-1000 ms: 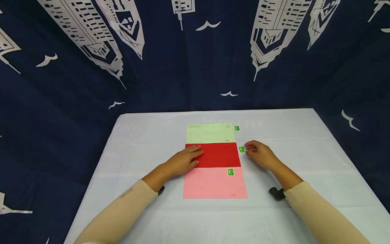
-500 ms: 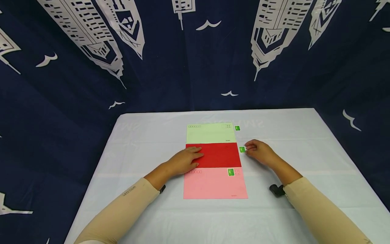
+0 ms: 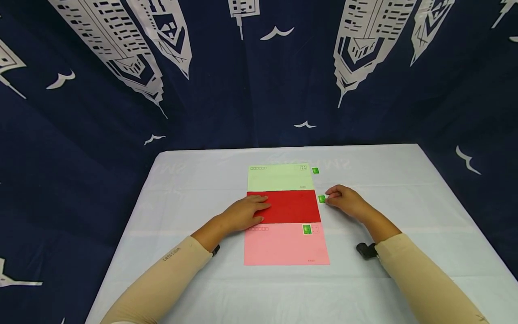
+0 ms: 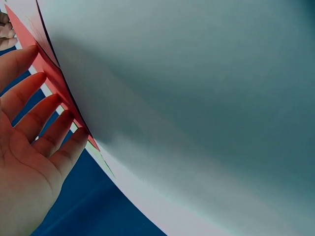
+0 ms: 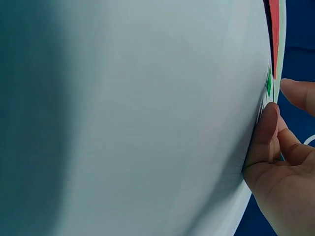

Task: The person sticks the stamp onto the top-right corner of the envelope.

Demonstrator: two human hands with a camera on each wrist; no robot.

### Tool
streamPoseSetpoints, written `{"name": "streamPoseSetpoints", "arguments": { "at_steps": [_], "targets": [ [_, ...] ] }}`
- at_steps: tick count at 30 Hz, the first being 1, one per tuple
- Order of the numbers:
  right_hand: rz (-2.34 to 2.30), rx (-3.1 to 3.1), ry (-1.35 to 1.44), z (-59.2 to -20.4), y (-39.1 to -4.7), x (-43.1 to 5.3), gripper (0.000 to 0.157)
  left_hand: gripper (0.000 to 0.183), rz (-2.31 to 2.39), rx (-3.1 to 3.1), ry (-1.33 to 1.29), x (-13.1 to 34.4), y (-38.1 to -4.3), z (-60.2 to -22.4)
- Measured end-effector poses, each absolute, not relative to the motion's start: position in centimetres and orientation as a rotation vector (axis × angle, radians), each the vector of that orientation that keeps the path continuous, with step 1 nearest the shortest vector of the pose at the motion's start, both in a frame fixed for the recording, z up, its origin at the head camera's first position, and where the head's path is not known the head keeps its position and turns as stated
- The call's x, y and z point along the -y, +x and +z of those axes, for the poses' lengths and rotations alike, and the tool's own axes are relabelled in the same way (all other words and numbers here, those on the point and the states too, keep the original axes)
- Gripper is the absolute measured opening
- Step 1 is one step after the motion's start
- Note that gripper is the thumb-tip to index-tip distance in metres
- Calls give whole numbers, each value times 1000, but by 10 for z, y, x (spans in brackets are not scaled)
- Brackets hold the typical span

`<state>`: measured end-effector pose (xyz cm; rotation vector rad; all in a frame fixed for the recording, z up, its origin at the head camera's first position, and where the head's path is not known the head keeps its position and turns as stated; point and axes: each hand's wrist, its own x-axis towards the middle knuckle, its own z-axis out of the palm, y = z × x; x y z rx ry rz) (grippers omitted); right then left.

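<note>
We see the left hand laid flat on the left part of a red envelope, its fingers straight and spread across the paper. That envelope is the middle one of a column on the white tabletop, with a pale green envelope on its far side and a pink envelope on its near side. Our right hand is beside a small green stamp just off the red envelope's right edge; its fingers are bent with the tips at the stamp, but we cannot tell whether they pinch it (the right wrist view shows the stamp only edge-on). A far stamp lies just right of the pale green envelope, and a near stamp sits on the pink envelope, left of its printed corner box. Beyond the tabletop we see a dark blue cloth printed with white buildings and birds.
</note>
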<state>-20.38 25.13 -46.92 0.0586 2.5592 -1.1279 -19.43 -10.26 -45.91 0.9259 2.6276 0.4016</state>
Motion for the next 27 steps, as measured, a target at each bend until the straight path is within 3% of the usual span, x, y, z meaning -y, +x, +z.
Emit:
{"name": "streamPoseSetpoints", "arguments": {
  "at_steps": [27],
  "targets": [
    [-1097,-2642,99,-478,-205,-241,34,53,418,-2633,938,103,-195,-461]
  ]
}}
